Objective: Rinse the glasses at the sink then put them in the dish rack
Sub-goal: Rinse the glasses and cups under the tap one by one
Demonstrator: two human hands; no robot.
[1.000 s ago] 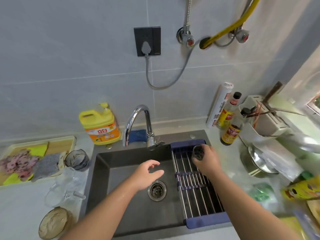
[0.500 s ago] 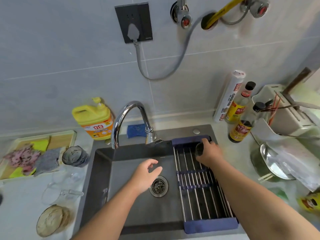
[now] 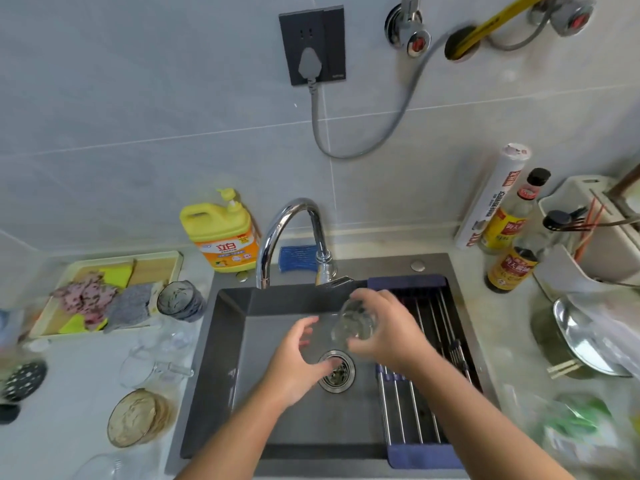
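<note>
Your right hand holds a clear glass over the dark sink, near the shiny tap. Your left hand curves close beside the glass, above the drain. The dish rack lies across the sink's right side. A yellow soap bottle stands on the bench

Clear glass tumbler, matt dark sink — glossy chrome faucet, steel-rod rack.

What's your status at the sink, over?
Right hand grips clear glass over sink. Left hand cupped beside it, contact unclear. Dish rack just right of glass, nothing blocking.
</note>
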